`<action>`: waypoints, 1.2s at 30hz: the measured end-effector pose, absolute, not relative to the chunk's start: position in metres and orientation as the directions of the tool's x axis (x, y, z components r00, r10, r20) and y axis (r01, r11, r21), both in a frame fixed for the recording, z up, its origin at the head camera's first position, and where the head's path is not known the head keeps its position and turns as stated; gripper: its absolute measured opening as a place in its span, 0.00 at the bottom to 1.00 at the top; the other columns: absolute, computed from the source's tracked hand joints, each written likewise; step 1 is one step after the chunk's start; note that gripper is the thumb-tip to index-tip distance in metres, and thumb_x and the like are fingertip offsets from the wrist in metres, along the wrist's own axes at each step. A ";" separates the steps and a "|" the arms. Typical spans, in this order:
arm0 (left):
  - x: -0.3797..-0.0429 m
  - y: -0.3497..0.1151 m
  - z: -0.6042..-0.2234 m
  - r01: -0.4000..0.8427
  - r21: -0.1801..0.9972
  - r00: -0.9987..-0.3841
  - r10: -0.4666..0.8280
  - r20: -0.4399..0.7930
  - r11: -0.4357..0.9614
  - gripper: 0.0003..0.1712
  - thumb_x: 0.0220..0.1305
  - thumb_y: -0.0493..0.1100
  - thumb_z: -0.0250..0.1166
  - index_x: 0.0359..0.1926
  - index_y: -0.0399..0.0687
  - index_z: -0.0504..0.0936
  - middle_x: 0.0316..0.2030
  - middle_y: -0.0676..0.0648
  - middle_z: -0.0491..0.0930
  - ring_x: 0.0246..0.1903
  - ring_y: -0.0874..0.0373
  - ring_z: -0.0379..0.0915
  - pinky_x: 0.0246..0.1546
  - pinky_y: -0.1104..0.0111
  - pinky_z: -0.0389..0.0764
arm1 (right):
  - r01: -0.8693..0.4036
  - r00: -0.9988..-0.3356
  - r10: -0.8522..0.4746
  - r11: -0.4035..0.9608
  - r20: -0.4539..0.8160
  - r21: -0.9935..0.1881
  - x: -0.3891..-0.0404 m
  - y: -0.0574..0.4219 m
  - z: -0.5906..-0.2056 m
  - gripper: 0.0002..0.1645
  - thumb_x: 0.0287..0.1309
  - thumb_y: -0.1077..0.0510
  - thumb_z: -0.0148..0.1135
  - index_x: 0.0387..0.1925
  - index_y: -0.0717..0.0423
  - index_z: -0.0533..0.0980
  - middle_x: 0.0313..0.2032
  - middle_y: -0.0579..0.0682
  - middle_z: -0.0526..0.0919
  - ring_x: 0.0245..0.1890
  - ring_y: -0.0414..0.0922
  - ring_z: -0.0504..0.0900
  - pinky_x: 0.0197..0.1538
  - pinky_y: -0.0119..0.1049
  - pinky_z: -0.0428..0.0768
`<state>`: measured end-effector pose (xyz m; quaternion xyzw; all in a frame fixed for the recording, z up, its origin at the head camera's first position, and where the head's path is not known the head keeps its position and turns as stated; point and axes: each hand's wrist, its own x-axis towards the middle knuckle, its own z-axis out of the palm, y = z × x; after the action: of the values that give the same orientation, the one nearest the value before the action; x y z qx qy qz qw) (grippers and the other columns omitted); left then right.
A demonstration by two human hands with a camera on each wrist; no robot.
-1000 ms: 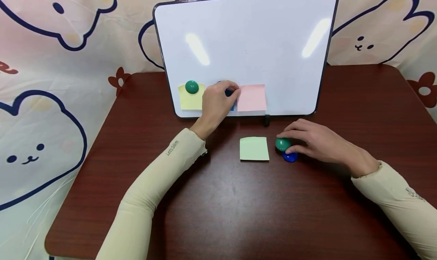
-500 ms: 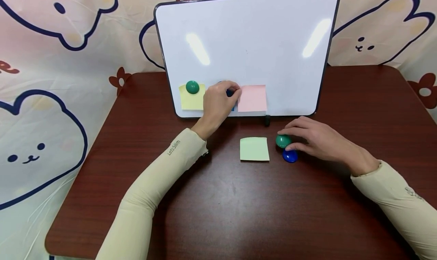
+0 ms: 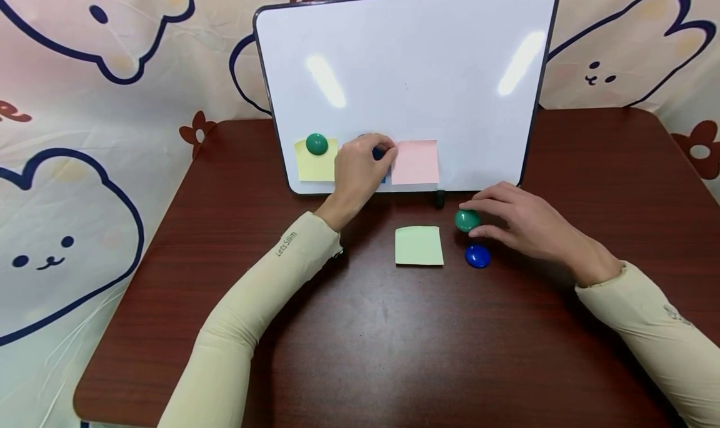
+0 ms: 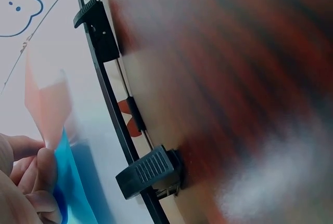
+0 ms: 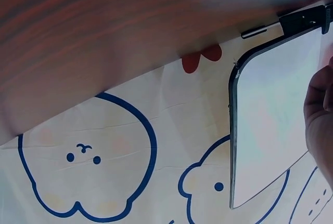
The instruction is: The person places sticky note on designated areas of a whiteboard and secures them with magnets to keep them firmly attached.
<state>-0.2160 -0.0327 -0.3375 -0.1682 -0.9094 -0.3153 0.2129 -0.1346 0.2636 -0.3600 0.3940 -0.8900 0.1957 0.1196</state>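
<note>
In the head view my left hand (image 3: 360,169) reaches to the lower whiteboard (image 3: 427,84). Its fingertips pinch the left edge of a pink sticky note (image 3: 416,162), which lies along the board; the left wrist view shows this note (image 4: 48,102) tilting off the surface. Behind that hand, a blue sticky note (image 4: 73,182) is partly hidden. Over the table, my right hand (image 3: 525,222) holds a round green magnet (image 3: 467,220) between thumb and fingers. Just below it, a blue magnet (image 3: 477,256) lies on the table. The right wrist view does not show the green magnet.
A yellow sticky note (image 3: 315,169) hangs on the board under another green magnet (image 3: 317,144). A pale green sticky note (image 3: 419,245) lies on the brown table (image 3: 360,347). Black clips (image 4: 151,172) grip the board's lower edge. A patterned cloth (image 3: 67,184) hangs behind.
My right hand has moved away from me, towards the board, with the green magnet, drawing it apart from the blue magnet. My left hand stays at the pink note.
</note>
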 end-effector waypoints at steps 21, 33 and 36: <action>-0.217 -0.032 -0.338 0.429 0.488 -0.856 0.171 0.487 0.760 0.11 0.66 0.49 0.66 0.42 0.48 0.88 0.38 0.49 0.89 0.40 0.57 0.84 0.43 0.66 0.82 | -0.729 -0.665 -0.578 0.639 0.473 -0.244 -0.140 0.256 -0.357 0.37 0.39 0.57 0.82 0.56 0.52 0.81 0.48 0.50 0.81 0.48 0.43 0.77 0.48 0.30 0.75; -0.216 -0.032 -0.339 0.430 0.485 -0.857 0.176 0.483 0.762 0.11 0.67 0.48 0.66 0.42 0.48 0.88 0.39 0.49 0.89 0.41 0.58 0.84 0.44 0.66 0.82 | -0.716 -0.671 -0.556 0.657 0.490 -0.235 -0.146 0.251 -0.356 0.36 0.42 0.56 0.81 0.56 0.52 0.80 0.49 0.52 0.81 0.49 0.46 0.77 0.48 0.38 0.77; -0.216 -0.032 -0.338 0.430 0.481 -0.857 0.177 0.485 0.764 0.11 0.67 0.49 0.66 0.43 0.48 0.88 0.39 0.49 0.89 0.41 0.58 0.84 0.45 0.66 0.82 | -0.707 -0.679 -0.545 0.666 0.491 -0.239 -0.147 0.250 -0.356 0.35 0.42 0.56 0.81 0.57 0.52 0.80 0.49 0.52 0.81 0.50 0.47 0.78 0.48 0.42 0.79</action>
<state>-0.2156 -0.0318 -0.3382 -0.1658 -0.9154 -0.3006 0.2103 -0.1468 0.2499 -0.3563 0.3508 -0.8921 0.2096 0.1929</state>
